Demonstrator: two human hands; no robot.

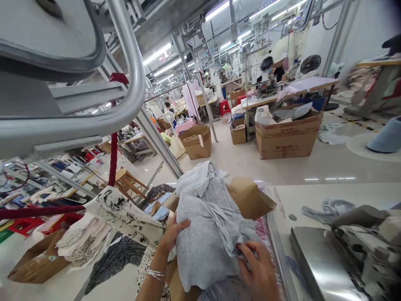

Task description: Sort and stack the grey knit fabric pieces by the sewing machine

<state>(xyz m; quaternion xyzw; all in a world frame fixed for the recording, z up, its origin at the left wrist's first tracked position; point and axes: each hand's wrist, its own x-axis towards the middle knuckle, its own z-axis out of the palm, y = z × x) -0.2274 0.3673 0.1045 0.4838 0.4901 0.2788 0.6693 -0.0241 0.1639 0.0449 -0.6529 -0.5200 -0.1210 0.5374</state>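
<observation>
A heap of light grey fabric pieces [200, 225] lies in front of me over an open cardboard box [250, 198]. My left hand [172, 232] grips the left edge of the top piece, thumb on its face and fingers behind. On the other side, my right hand [255, 265] pinches a bunched fold of the same grey cloth. Beside my left hand hangs a white cloth with black print [122, 213]. A sewing machine [360, 246] stands on the white table to the right of my right hand.
A grey scrap of cloth [328, 209] lies behind the machine. Metal framing [134, 83] crosses the upper left. Printed fabric stacks [83, 240] and a wooden stool [130, 182] are left; large cardboard boxes [286, 138] stand ahead. A person [278, 73] sits farther back.
</observation>
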